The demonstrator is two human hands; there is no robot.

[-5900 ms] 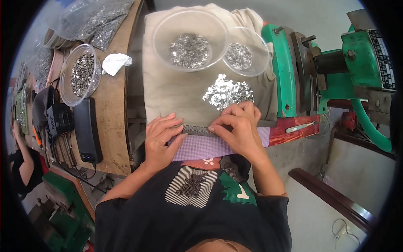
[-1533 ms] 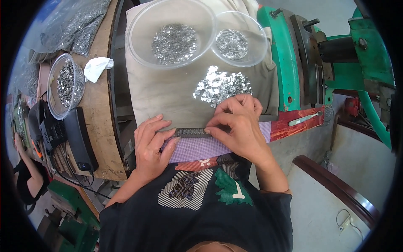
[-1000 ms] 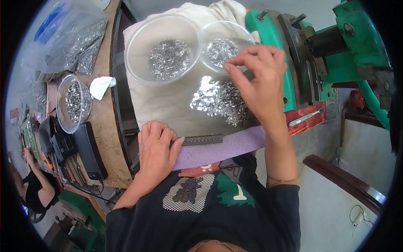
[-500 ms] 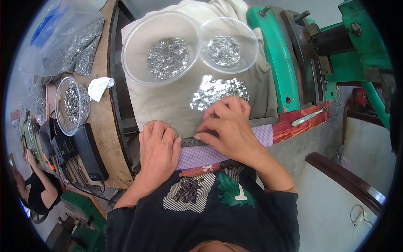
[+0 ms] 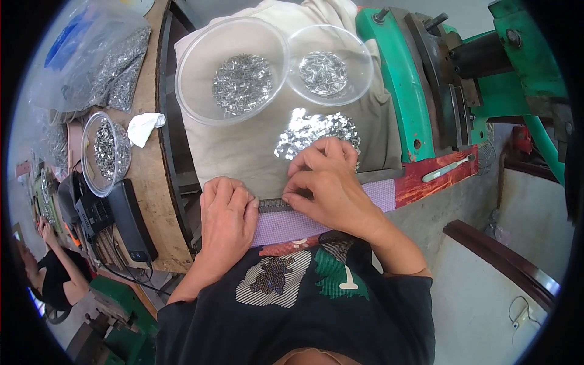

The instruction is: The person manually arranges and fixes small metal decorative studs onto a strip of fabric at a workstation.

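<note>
A dark, narrow strip with small notches point(image 5: 272, 204) lies along the near edge of the grey-brown cloth point(image 5: 243, 146). My left hand point(image 5: 226, 213) rests over its left end, fingers bent and pressed together, their tips hidden. At the strip's right part, my right hand point(image 5: 328, 191) is closed, thumb and curled fingers brought together; whatever sits between the tips is too small to name. Just beyond this hand spreads a pile of small, shiny flat metal pieces point(image 5: 316, 131). Farther back stand a large clear bowl point(image 5: 194, 79) and a smaller one point(image 5: 362, 76), both containing little metal parts.
A green machine point(image 5: 401, 91) flanks the cloth at right, beside a pale-handled tool point(image 5: 441, 172) on red material. Leftward, a wooden table point(image 5: 164, 225) bears a clear tub of metal parts point(image 5: 121, 170), a crumpled white piece point(image 5: 146, 129) and plastic bags. Another person point(image 5: 64, 271) sits far left.
My left hand has shifted slightly left, widening the gap to the right hand and baring a little more of the notched strip. The right hand stays nearly in place, its fingers moving slightly.
</note>
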